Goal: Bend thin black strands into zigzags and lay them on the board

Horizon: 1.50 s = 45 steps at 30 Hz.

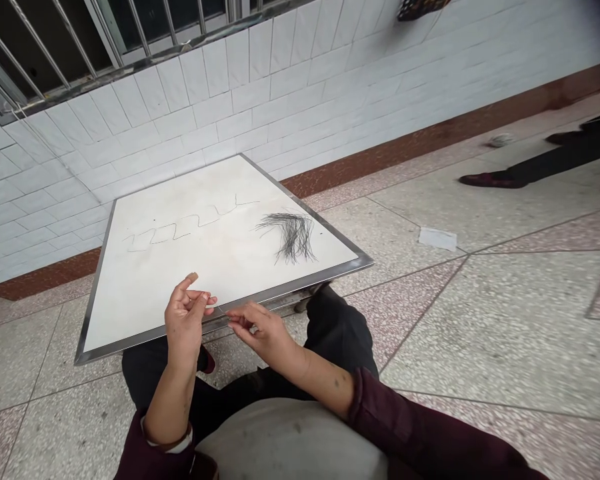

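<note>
My left hand (pixel 186 321) is at the near edge of the white table, thumb and a finger pinched together. Its raised index finger has a tan wrap on the tip. Close to its right, my right hand (pixel 263 333) is also pinched. A thin wire (pixel 222 310) shows faintly in the small gap between the hands; its ends are hidden in the fingers. On the tabletop to the right lies a loose bundle of dark, thin wires (pixel 295 235). Several bent wires (pixel 174 231) form a zigzag row across the far left and middle.
The white table (pixel 140 300) has a grey metal rim and stands near a tiled wall (pixel 220 113) with a barred window (pixel 105 40). My knees are under its near edge. Another person's leg and shoe (pixel 495 179) and a white paper (pixel 437 239) are on the floor to the right.
</note>
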Motion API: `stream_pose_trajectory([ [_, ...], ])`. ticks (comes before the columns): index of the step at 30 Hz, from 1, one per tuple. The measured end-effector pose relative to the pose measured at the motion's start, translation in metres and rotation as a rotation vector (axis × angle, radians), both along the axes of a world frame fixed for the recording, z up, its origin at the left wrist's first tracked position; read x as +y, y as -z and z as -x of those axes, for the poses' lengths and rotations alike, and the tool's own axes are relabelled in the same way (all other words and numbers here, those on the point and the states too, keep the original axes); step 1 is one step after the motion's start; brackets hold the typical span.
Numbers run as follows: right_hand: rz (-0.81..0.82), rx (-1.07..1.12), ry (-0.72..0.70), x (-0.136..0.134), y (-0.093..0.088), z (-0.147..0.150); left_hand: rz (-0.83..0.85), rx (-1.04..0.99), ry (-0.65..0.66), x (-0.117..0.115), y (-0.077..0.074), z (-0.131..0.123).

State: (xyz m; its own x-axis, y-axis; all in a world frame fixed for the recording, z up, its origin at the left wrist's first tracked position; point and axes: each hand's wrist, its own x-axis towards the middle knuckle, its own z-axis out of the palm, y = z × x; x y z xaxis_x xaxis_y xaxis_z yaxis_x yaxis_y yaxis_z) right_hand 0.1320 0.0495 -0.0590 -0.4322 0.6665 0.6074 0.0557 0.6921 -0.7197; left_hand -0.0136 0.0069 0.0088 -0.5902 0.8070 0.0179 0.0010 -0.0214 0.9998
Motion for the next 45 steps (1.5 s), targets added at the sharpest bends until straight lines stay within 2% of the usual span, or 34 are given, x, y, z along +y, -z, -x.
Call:
stream_pose_trajectory([
  [7,0.073,0.017,0.009,-0.004,0.002,0.003,-0.01,-0.013,-0.003,0.004,0.003,-0.001],
  [15,-0.146,-0.063,-0.003,-0.001,-0.002,0.0,-0.04,-0.029,0.001,0.002,0.004,0.001],
  [18,-0.176,-0.066,0.011,-0.002,-0.001,0.001,-0.054,-0.039,-0.006,0.001,0.005,0.0],
  [22,-0.136,-0.048,0.01,-0.005,0.001,0.003,-0.051,-0.031,-0.005,0.001,0.001,-0.001],
  [25,-0.065,0.001,0.055,-0.003,-0.003,0.001,-0.03,-0.03,0.064,-0.001,-0.007,0.001],
  [28,-0.002,0.053,0.116,0.001,-0.011,-0.002,-0.079,-0.093,0.145,-0.004,-0.01,0.011],
  [30,0.013,0.063,0.137,0.003,-0.016,-0.003,-0.114,-0.189,0.144,-0.005,-0.003,0.018],
  [33,-0.004,0.069,0.145,0.004,-0.02,-0.004,-0.076,-0.337,0.102,-0.005,0.018,0.018],
  [37,-0.046,0.051,0.134,0.003,-0.018,-0.003,-0.042,-0.456,0.217,-0.003,0.04,-0.005],
  [41,-0.066,0.009,0.123,0.002,-0.014,-0.001,-0.102,-0.434,0.221,-0.003,0.04,-0.025],
  [45,-0.097,-0.003,0.103,0.001,-0.012,0.001,-0.112,-0.363,0.171,-0.003,0.035,-0.023],
])
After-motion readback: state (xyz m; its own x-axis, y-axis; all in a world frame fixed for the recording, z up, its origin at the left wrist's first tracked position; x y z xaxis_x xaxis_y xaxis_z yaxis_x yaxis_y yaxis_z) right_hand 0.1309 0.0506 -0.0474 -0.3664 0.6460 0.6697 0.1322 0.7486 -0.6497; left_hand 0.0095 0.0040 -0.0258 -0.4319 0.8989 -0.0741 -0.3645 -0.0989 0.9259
